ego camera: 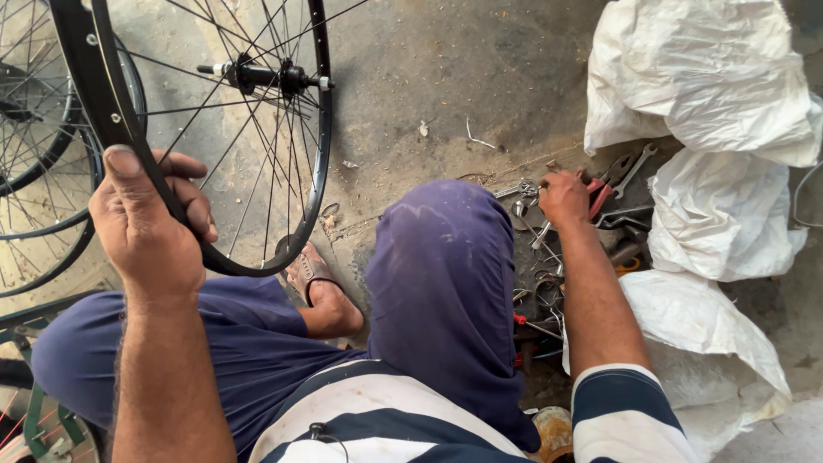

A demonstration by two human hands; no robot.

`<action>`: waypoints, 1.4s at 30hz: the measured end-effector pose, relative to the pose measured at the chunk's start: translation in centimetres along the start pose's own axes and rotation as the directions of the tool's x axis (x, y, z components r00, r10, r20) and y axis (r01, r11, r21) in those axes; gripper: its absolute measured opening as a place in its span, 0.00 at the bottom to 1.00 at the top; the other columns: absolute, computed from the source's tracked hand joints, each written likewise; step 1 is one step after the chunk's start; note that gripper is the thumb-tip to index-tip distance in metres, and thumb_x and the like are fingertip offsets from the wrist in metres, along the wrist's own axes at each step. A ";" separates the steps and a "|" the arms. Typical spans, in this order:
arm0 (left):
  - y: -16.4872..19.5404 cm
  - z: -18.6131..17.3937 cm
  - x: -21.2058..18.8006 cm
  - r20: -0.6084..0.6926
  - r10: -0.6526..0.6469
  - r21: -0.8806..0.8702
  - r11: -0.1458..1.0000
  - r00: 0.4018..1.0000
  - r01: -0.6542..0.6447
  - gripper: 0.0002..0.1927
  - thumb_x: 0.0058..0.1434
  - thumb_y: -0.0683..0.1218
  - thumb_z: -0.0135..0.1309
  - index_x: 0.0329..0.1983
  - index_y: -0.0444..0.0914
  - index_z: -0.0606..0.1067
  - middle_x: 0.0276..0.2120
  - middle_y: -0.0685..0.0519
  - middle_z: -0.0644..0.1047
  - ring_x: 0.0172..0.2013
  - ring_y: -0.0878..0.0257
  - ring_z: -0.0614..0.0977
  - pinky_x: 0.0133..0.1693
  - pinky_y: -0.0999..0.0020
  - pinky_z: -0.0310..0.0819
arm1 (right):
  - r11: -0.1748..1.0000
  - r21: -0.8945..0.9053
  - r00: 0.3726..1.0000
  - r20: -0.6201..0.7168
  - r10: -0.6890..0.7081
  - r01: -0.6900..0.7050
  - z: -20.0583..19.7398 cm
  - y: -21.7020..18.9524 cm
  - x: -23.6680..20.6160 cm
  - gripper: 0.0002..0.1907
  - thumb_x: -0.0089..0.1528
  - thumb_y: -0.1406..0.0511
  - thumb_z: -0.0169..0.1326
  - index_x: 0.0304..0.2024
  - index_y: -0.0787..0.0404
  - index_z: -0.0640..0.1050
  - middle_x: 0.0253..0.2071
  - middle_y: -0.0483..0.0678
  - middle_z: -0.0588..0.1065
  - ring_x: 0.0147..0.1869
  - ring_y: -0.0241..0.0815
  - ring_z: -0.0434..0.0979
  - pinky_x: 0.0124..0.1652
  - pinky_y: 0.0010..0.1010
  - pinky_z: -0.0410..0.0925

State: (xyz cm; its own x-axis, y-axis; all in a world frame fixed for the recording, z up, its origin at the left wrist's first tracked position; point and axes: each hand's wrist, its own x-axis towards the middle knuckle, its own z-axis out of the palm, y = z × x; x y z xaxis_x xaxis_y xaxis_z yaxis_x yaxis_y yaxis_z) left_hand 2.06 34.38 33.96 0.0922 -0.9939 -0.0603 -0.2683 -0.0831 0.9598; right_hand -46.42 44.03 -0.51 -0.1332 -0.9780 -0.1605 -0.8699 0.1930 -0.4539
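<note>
**Two hands: wheel held, tools reached**

Left hand (150,219) is clenched around the rim of the bicycle wheel (219,129), holding it upright over the floor (446,77). Right hand (563,197) rests, fingers curled, on the pile of tools (591,214); its grasp cannot be determined. Wheel is probably light and stiff; spokes are thin, so grip the rim.

Above your left hand (150,219) the spoked wheel (257,129) blocked any straight reach forward. Your raised knee (441,257) stood between both hands. Around your right hand (563,197) the tool pile (549,266) crowded the ground, and white sacks (720,214) walled off its right. Bare concrete (454,77) lay open beyond it.
</note>
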 end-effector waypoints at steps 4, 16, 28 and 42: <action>-0.2 -0.1 0.1 0.012 0.013 -0.009 1.000 1.000 -0.013 0.40 0.80 0.70 0.40 0.40 0.26 0.71 0.19 0.51 0.68 0.17 0.67 0.69 0.21 0.73 0.61 | 0.995 -0.103 0.999 0.032 0.004 0.000 0.2 -0.2 0.2 0.05 0.58 0.66 0.62 0.35 0.61 0.83 0.41 0.58 0.78 0.48 0.59 0.78 0.48 0.46 0.71; -0.3 -0.3 0.2 0.023 0.054 -0.016 0.998 0.998 -0.054 0.38 0.81 0.69 0.40 0.43 0.27 0.70 0.26 0.49 0.73 0.18 0.66 0.70 0.20 0.72 0.63 | 0.102 0.901 0.871 0.370 0.322 -0.421 -1.6 2.6 -0.9 0.11 0.61 0.67 0.62 0.42 0.65 0.76 0.34 0.47 0.75 0.35 0.42 0.71 0.38 0.36 0.64; -0.6 -0.6 0.0 -0.005 0.035 -0.004 0.999 0.999 -0.035 0.39 0.79 0.69 0.39 0.41 0.26 0.71 0.20 0.50 0.69 0.17 0.66 0.69 0.20 0.72 0.62 | 0.915 -0.152 0.907 0.146 0.396 -0.375 -0.1 -0.9 -0.2 0.13 0.56 0.60 0.60 0.36 0.62 0.84 0.38 0.57 0.81 0.43 0.56 0.81 0.45 0.43 0.73; -1.0 -1.0 0.3 0.009 0.072 0.000 0.997 0.997 -0.072 0.39 0.80 0.69 0.39 0.41 0.26 0.69 0.24 0.46 0.70 0.17 0.65 0.70 0.20 0.71 0.63 | 0.901 0.075 0.868 0.311 0.386 -0.428 -1.0 1.2 -1.3 0.10 0.57 0.59 0.62 0.39 0.54 0.84 0.36 0.55 0.82 0.36 0.50 0.82 0.50 0.34 0.73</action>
State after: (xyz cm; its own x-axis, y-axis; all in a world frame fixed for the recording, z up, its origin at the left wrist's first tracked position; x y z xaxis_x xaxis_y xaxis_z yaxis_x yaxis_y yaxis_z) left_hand 3.34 34.29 33.29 0.0643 -0.9979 0.0068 -0.2747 -0.0112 0.9615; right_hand -47.81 45.48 0.04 -0.3040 -0.7498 -0.5876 -0.6908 0.5983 -0.4060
